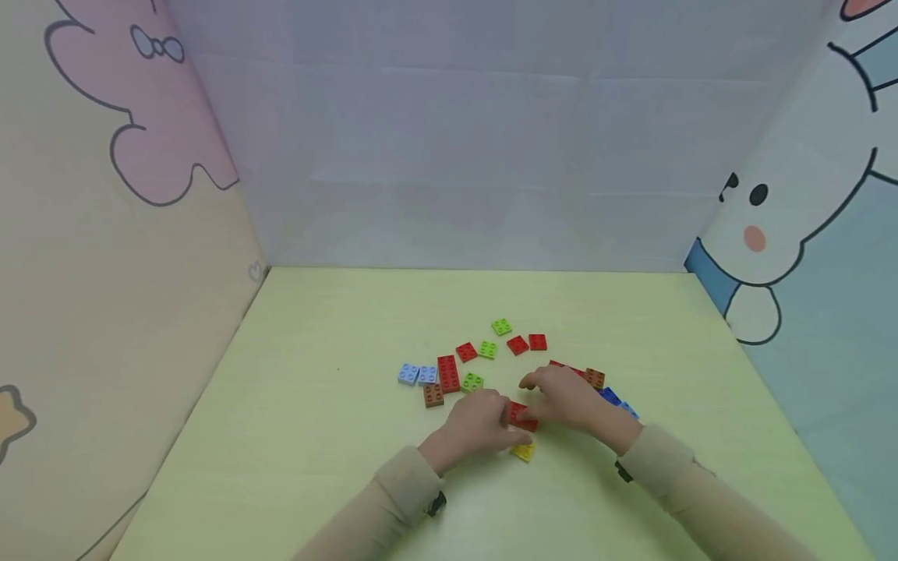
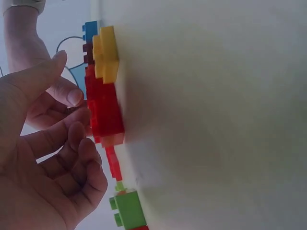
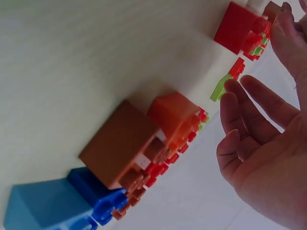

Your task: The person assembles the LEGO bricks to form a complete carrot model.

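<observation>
A red toy brick (image 1: 524, 421) lies between the two hands, close to the front of the scattered bricks. My left hand (image 1: 477, 423) is at its left side; the left wrist view has the index fingertip right at the red brick (image 2: 108, 115), thumb spread away and the other fingers loosely bent. From the right, my right hand (image 1: 567, 397) reaches over with its thumb at the red brick and its other fingers apart. A yellow brick (image 1: 522, 453) sits just in front, partly hidden by the left thumb. Loosely bent fingers (image 3: 230, 115) show in the right wrist view.
Left of the hands lie light blue bricks (image 1: 409, 374), a long red brick (image 1: 448, 374), a brown brick (image 1: 433, 395) and a green brick (image 1: 472, 382). Smaller red and green bricks are farther back. Beside the right wrist are a brown brick (image 3: 120, 143) and blue bricks (image 3: 48, 203).
</observation>
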A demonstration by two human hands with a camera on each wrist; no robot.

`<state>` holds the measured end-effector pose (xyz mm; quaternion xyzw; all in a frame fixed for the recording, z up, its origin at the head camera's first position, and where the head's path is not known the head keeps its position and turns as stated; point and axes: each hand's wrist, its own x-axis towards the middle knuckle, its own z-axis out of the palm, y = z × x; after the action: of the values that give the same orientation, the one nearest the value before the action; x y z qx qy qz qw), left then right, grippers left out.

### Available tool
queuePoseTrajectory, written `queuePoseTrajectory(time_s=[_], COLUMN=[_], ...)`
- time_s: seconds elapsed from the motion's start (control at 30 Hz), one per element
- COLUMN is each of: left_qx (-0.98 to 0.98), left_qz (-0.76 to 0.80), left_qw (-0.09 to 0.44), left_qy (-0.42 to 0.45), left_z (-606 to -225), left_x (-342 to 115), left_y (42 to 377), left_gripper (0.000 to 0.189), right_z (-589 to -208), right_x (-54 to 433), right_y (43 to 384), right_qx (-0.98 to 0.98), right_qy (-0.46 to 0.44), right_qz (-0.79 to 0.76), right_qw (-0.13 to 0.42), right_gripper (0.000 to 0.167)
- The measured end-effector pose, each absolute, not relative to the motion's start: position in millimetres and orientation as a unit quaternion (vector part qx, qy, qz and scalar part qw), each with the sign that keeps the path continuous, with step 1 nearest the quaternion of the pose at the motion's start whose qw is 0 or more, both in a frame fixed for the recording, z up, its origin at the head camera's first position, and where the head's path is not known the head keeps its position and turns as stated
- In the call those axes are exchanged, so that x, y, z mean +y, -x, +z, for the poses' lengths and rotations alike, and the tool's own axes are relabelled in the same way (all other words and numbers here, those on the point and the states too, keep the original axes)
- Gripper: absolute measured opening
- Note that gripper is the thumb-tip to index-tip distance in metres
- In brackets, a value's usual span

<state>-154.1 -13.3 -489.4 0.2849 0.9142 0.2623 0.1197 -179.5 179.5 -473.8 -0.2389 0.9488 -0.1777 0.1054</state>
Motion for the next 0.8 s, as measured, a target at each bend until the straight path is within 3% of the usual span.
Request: queuePoseTrajectory(time_s=[0.43, 0.8], left_qx=[0.915, 0.917], left_qz=[0.227, 0.215], left_qw=[0.128, 0.155], left_qy=[-0.308, -0.298], left_z=[-498, -495], left_x=[-3, -7], left_y=[148, 155], left_gripper=[0.039, 0.019], right_z=[-478, -486], right_x=[179, 183], right_y=[167, 169], right_qx=[0.943, 0.944], right_qy=[0.25, 0.264], right_qz=[-0.185, -0.18], right_qw=[0.114, 0.085], right_gripper=[0.036, 0.03])
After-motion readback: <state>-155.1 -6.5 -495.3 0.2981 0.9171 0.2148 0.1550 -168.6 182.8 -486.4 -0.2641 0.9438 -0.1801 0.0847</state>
